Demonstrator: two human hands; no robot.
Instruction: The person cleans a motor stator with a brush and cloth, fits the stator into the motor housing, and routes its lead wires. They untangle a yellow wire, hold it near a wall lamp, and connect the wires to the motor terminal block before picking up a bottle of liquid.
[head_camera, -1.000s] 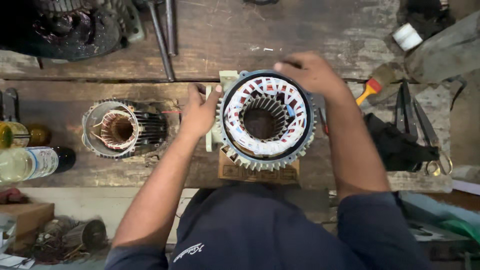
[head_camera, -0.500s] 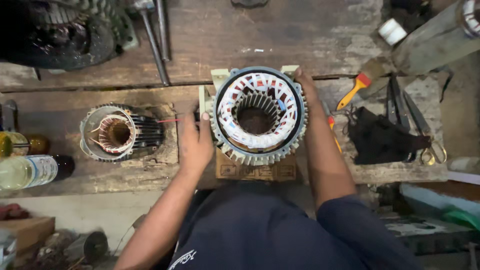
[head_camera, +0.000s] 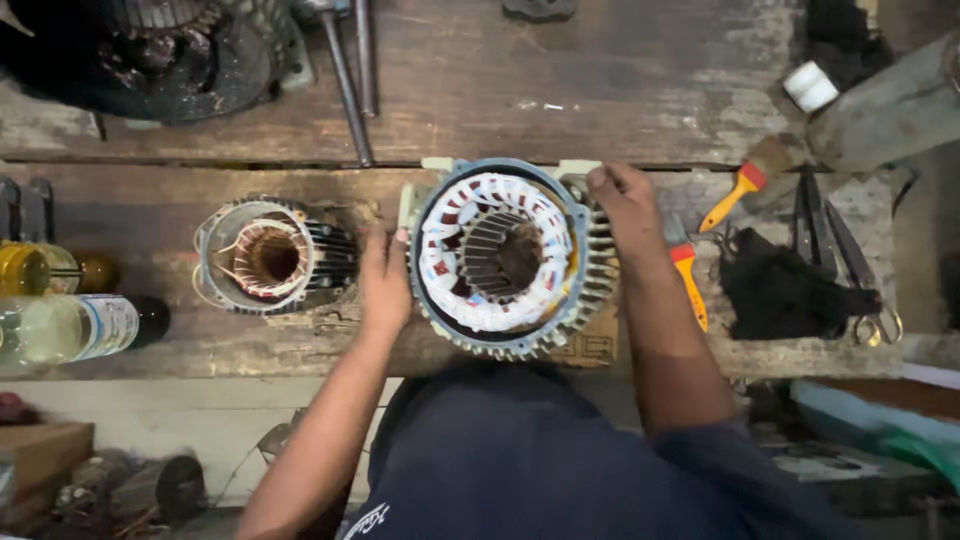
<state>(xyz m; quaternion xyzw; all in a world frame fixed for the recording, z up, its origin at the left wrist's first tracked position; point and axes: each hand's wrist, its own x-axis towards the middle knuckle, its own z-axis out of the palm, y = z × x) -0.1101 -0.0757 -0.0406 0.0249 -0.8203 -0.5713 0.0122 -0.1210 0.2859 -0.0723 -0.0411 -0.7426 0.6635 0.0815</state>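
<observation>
A smaller finned stator (head_camera: 268, 258) with copper windings stands left on the wooden bench (head_camera: 560, 90). Bottles (head_camera: 70, 325) lie at the left edge. A yellow-handled paintbrush (head_camera: 745, 182), scissors (head_camera: 850, 255) and black cloth (head_camera: 780, 290) lie right.

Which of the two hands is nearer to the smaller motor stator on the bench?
The left. The left hand rests on the big stator's left side, just beside the smaller stator. The right hand grips the big stator's far right edge, much farther away.
</observation>
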